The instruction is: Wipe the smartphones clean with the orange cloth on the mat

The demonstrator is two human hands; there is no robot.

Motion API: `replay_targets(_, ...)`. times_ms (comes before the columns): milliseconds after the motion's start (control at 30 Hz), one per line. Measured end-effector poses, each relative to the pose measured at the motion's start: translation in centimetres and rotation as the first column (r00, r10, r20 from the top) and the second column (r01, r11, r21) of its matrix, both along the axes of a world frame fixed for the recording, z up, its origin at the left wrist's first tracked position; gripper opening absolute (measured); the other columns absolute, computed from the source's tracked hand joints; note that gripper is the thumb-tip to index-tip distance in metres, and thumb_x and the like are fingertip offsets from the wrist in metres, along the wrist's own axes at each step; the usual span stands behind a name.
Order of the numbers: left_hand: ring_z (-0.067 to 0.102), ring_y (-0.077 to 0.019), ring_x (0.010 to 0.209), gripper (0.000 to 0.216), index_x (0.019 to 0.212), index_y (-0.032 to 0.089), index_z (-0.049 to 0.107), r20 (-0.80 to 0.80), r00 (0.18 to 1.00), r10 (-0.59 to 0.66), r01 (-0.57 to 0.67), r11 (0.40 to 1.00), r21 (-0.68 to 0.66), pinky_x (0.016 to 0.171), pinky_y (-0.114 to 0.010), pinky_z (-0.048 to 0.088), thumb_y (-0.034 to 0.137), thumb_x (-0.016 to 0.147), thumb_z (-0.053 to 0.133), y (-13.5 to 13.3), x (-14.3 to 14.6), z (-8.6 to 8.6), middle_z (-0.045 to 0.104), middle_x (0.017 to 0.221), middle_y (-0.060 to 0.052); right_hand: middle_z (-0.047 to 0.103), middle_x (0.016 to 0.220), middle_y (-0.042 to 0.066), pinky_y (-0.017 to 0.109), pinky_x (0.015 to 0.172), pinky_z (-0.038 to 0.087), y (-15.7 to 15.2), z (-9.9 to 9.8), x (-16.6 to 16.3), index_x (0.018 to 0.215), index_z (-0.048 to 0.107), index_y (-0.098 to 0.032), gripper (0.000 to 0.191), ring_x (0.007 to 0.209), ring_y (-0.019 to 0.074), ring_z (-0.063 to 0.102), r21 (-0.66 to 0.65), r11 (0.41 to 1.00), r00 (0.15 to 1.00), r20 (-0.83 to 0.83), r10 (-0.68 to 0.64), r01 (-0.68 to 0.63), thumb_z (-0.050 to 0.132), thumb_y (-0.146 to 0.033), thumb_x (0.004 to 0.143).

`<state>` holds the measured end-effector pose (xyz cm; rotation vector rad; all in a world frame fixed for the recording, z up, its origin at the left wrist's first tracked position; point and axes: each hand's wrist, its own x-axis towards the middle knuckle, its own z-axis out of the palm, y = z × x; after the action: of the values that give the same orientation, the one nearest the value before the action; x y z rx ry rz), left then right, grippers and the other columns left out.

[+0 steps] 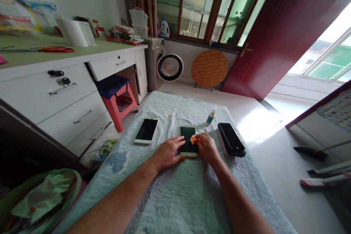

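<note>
A light-framed smartphone [187, 139] with a dark screen lies flat on the cloth-covered table, between my hands. The fingers of my left hand [168, 152] are stretched out and rest along the phone's left edge. My right hand [207, 148] pinches a small crumpled orange cloth [195, 139] and presses it on the right part of the screen. A white smartphone [146, 130] lies to the left, apart from my hands. Right of my right hand sits a stack of dark phones [231, 138]. Behind it stands a small spray bottle [211, 117] with a white top.
The table wears a pale blue quilted cloth [192, 197]. A pink stool [116, 108] and white drawers [63, 97] are at the left, with a filled waste bin [78, 179] in front. A washing machine [155, 58] has its door open. Brushes [311, 153] lie at the right.
</note>
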<state>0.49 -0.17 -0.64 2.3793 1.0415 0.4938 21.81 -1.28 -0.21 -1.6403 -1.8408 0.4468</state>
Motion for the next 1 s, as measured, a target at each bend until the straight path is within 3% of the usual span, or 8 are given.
replay_targets(200, 0.046, -0.0257, 0.132, 0.057, 0.128, 0.016, 0.058, 0.033, 0.999, 0.005, -0.005, 1.000, -0.002, 0.111, -0.040, 0.036, 0.036, 0.077, 0.070, -0.1, 0.0, 0.0, 0.050, 0.142, -0.014, 0.058, 0.088, 0.003, 0.024, 0.077, 0.045, -1.8, 1.3, -0.7, 0.083, 0.072, -0.018, 0.032, 0.080, 0.0129, 0.059, -0.055, 0.990, 0.992, -0.003, 0.129, -0.129, 0.045, -0.003, 0.076)
replay_targets(300, 0.047, -0.0256, 0.131, 0.056, 0.127, 0.015, 0.058, 0.027, 1.000, 0.003, -0.004, 1.000, 0.002, 0.111, -0.040, 0.037, 0.035, 0.076, 0.071, -0.1, -0.1, 0.1, 0.051, 0.141, -0.014, 0.057, 0.085, 0.002, 0.022, 0.073, 0.043, -3.5, 2.5, -1.0, 0.072, 0.071, -0.018, 0.031, 0.075, 0.0109, 0.058, -0.134, 0.958, 0.967, -0.003, 0.254, -0.252, 0.044, -0.002, 0.076)
replay_targets(433, 0.048, -0.0260, 0.130, 0.058, 0.126, 0.015, 0.059, 0.012, 1.000, 0.002, -0.002, 1.000, 0.005, 0.110, -0.040, 0.037, 0.033, 0.074, 0.072, 0.0, -0.4, 0.3, 0.052, 0.141, -0.014, 0.059, 0.085, 0.002, 0.021, 0.073, 0.042, -4.4, 3.5, -1.1, 0.071, 0.069, -0.020, 0.031, 0.076, 0.0110, 0.057, -0.212, 0.911, 0.932, -0.006, 0.362, -0.355, 0.046, -0.001, 0.077)
replay_targets(533, 0.048, -0.0265, 0.130, 0.058, 0.125, 0.014, 0.060, 0.019, 1.000, -0.007, 0.007, 1.000, -0.002, 0.110, -0.040, 0.037, 0.040, 0.075, 0.072, 0.1, -0.5, 0.3, 0.052, 0.140, -0.015, 0.059, 0.085, 0.001, 0.021, 0.072, 0.040, -3.3, 3.4, -0.9, 0.078, 0.066, -0.019, 0.025, 0.077, 0.0113, 0.056, -0.239, 0.904, 0.925, 0.052, 0.376, -0.354, 0.048, -0.002, 0.077)
replay_targets(633, 0.048, -0.0270, 0.130, 0.059, 0.125, 0.016, 0.060, 0.051, 0.999, -0.005, 0.006, 1.000, -0.015, 0.110, -0.040, 0.038, 0.047, 0.076, 0.070, 0.2, -0.6, 0.2, 0.053, 0.140, -0.013, 0.057, 0.083, 0.001, 0.021, 0.068, 0.038, -0.8, 2.8, -0.7, 0.080, 0.062, -0.017, 0.018, 0.073, 0.0114, 0.054, -0.224, 0.934, 0.931, 0.177, 0.319, -0.277, 0.050, -0.004, 0.078)
replay_targets(833, 0.049, -0.0283, 0.127, 0.055, 0.123, 0.020, 0.060, 0.097, 0.995, -0.003, 0.004, 1.000, -0.013, 0.108, -0.040, 0.038, 0.037, 0.073, 0.074, 0.1, -0.4, 0.1, 0.055, 0.136, -0.010, 0.056, 0.091, 0.005, 0.023, 0.075, 0.040, 4.7, 1.6, -1.0, 0.086, 0.065, -0.014, 0.020, 0.078, 0.0130, 0.053, -0.079, 0.987, 0.938, 0.311, 0.154, -0.136, 0.046, -0.007, 0.085)
replay_targets(900, 0.052, -0.0278, 0.123, 0.060, 0.127, 0.023, 0.055, 0.137, 0.991, 0.010, -0.008, 1.000, -0.015, 0.106, -0.041, 0.040, 0.037, 0.072, 0.075, 0.1, -0.3, 0.0, 0.057, 0.133, -0.008, 0.055, 0.093, 0.006, 0.024, 0.078, 0.040, 5.7, 1.3, -1.7, 0.088, 0.067, -0.015, 0.021, 0.084, 0.0142, 0.054, -0.063, 0.989, 0.937, 0.317, 0.147, -0.133, 0.047, -0.009, 0.087)
replay_targets(1000, 0.047, -0.0297, 0.126, 0.085, 0.142, 0.024, 0.035, 0.190, 0.980, 0.055, -0.061, 0.998, 0.028, 0.107, -0.045, 0.038, 0.045, 0.071, 0.075, 0.2, -0.3, -0.3, 0.049, 0.138, -0.011, 0.055, 0.095, 0.005, 0.024, 0.080, 0.040, 6.0, 1.3, -3.1, 0.089, 0.070, -0.018, 0.024, 0.088, 0.0143, 0.053, -0.060, 0.979, 0.929, 0.308, 0.203, -0.195, 0.047, -0.010, 0.089)
